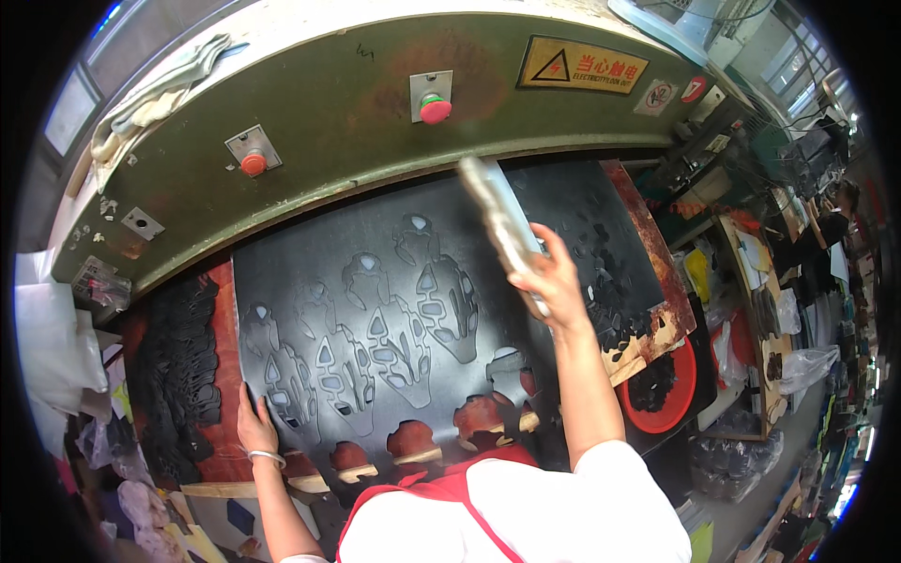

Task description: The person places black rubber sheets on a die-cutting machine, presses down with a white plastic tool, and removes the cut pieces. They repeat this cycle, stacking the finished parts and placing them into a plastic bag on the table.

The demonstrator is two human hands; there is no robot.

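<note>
L hand [255, 424] flat, fingers spread, pressing lower-left edge of black rubbery sheet [375, 281] on press counter [221, 375]. R hand [554, 281] gripping flat metal cutting die [502, 220], lifted above sheet's right part. Approx 7 shoe-part outlines already cut; upper and right areas look uncut. Cut black pieces stacked at left [183, 366].

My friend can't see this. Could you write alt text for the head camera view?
The right hand lifts a flat metal cutting die above a black sheet full of cut-out shapes, while the left hand presses the sheet's near edge under a green press.
</note>
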